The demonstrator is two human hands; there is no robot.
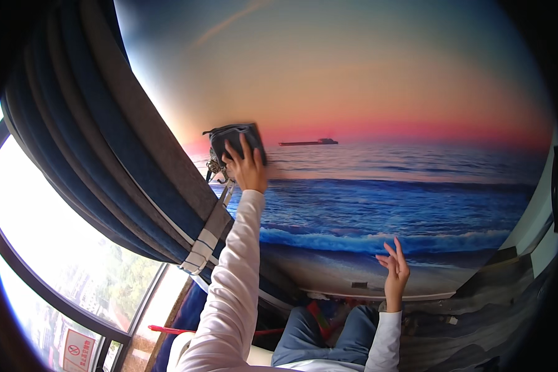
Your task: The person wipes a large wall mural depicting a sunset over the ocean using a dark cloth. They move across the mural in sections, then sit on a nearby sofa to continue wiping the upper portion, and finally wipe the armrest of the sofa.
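My left hand reaches up and presses a dark cloth item, perhaps a folded bag or garment, against the mural wall, beside an ornate metal curtain hook. How the fingers grip it is partly unclear. A striped tieback gathers the blue and grey curtain just below and to the left of the hand. Lower right, my right hand is raised with fingers apart and nothing in it, in front of the mural's beach part.
A wall mural shows a sea, a ship and a sunset. At left stands a window with a warning sign. A red rod lies near the sill. Several blurred items rest on the floor by the wall.
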